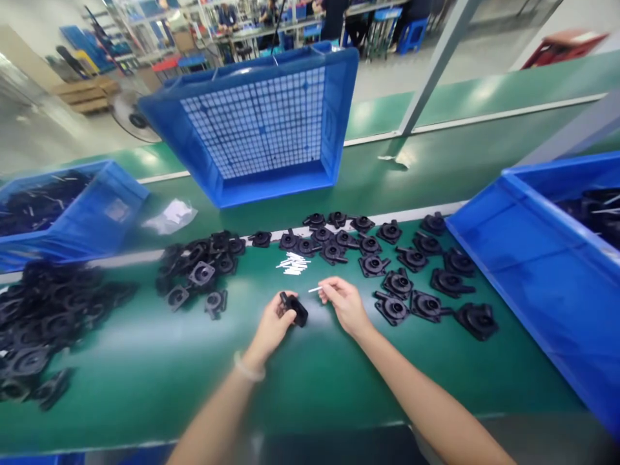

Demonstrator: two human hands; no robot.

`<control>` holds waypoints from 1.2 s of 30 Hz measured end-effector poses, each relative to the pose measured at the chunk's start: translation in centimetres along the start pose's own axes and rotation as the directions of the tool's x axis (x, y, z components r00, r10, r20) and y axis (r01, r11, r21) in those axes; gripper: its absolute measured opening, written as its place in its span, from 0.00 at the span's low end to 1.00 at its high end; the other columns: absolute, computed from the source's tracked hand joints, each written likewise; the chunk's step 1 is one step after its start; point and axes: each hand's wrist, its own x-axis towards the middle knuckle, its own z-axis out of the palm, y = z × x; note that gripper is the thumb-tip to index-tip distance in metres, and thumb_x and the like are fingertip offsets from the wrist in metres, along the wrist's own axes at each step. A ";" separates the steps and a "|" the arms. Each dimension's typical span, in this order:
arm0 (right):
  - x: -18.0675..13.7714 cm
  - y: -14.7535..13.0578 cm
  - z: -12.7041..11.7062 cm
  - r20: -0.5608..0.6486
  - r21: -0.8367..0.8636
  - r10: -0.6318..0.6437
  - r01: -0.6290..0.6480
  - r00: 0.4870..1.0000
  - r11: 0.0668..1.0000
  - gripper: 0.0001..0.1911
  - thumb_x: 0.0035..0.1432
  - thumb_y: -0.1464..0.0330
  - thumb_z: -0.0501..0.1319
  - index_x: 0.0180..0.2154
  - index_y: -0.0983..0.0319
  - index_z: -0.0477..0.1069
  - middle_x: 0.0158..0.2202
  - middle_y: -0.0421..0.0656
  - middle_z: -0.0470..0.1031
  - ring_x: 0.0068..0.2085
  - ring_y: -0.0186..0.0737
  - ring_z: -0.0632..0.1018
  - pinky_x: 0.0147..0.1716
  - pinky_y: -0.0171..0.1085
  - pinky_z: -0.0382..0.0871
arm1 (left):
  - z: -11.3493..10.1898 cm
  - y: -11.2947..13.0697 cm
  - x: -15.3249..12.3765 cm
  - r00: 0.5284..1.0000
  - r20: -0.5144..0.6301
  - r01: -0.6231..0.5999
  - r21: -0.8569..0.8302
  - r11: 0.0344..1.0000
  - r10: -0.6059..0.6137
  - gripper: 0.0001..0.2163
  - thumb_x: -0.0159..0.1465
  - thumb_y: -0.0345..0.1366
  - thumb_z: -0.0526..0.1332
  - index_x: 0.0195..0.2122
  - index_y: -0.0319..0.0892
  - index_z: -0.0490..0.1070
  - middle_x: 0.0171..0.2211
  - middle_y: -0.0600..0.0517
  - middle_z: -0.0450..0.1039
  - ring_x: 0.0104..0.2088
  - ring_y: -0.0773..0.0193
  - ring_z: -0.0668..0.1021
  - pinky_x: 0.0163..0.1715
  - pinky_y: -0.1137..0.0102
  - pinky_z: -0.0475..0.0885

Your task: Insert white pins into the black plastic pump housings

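Observation:
My left hand is closed around a small black plastic part, held just above the green table. My right hand pinches a thin white pin, its tip pointing left toward the black part, a short gap between them. A small heap of white pins lies just beyond both hands. Several round black housings lie spread to the right of my right hand, and another cluster of black parts lies to the left.
An empty blue crate leans tilted at the back centre. A blue bin stands at the right, another blue bin with black parts at the left. A dark pile of parts covers the left table. People work far behind.

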 end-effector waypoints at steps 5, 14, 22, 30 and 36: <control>-0.6 -1.0 0.6 0.066 -0.047 -0.039 0.042 0.997 0.998 0.08 0.53 0.63 0.64 0.29 0.61 0.74 0.25 0.38 0.69 0.26 0.31 0.68 0.27 0.32 0.62 | -0.1 -0.1 -0.2 0.999 0.033 -0.018 -0.005 1.000 0.018 0.27 0.52 0.54 0.63 0.44 0.37 0.65 0.35 0.50 0.66 0.32 0.65 0.69 0.31 0.73 0.67; -1.3 -1.5 0.9 0.241 -0.249 -0.132 0.193 0.961 0.949 0.07 0.57 0.65 0.60 0.32 0.61 0.75 0.29 0.42 0.71 0.32 0.37 0.72 0.33 0.36 0.64 | -0.2 -0.2 -0.3 0.994 0.063 -0.092 0.006 0.996 0.091 0.26 0.54 0.53 0.63 0.46 0.39 0.66 0.39 0.50 0.67 0.39 0.62 0.70 0.41 0.71 0.65; -1.3 -1.6 1.0 0.258 -0.308 -0.152 0.230 0.954 0.923 0.08 0.58 0.64 0.60 0.31 0.62 0.74 0.29 0.42 0.72 0.32 0.36 0.72 0.33 0.36 0.65 | -0.3 0.2 -0.5 0.992 0.053 -0.118 0.019 0.993 0.117 0.26 0.55 0.55 0.61 0.46 0.39 0.66 0.40 0.49 0.67 0.41 0.60 0.69 0.42 0.70 0.65; -1.3 -1.4 0.6 0.322 -0.393 -0.172 0.296 0.931 0.870 0.09 0.60 0.64 0.58 0.30 0.61 0.73 0.29 0.41 0.72 0.32 0.36 0.73 0.33 0.33 0.66 | 0.5 0.8 -0.5 0.997 -0.004 -0.083 -0.017 0.996 0.083 0.23 0.50 0.49 0.65 0.41 0.40 0.67 0.36 0.50 0.66 0.36 0.62 0.69 0.39 0.70 0.65; -0.8 -0.7 0.0 0.379 -0.457 -0.206 0.376 0.902 0.806 0.06 0.59 0.65 0.59 0.33 0.59 0.72 0.32 0.41 0.73 0.35 0.36 0.75 0.36 0.32 0.67 | 0.8 0.9 -0.1 0.997 -0.030 -0.080 -0.116 0.990 0.077 0.27 0.44 0.50 0.70 0.39 0.38 0.66 0.30 0.53 0.62 0.30 0.67 0.66 0.31 0.73 0.61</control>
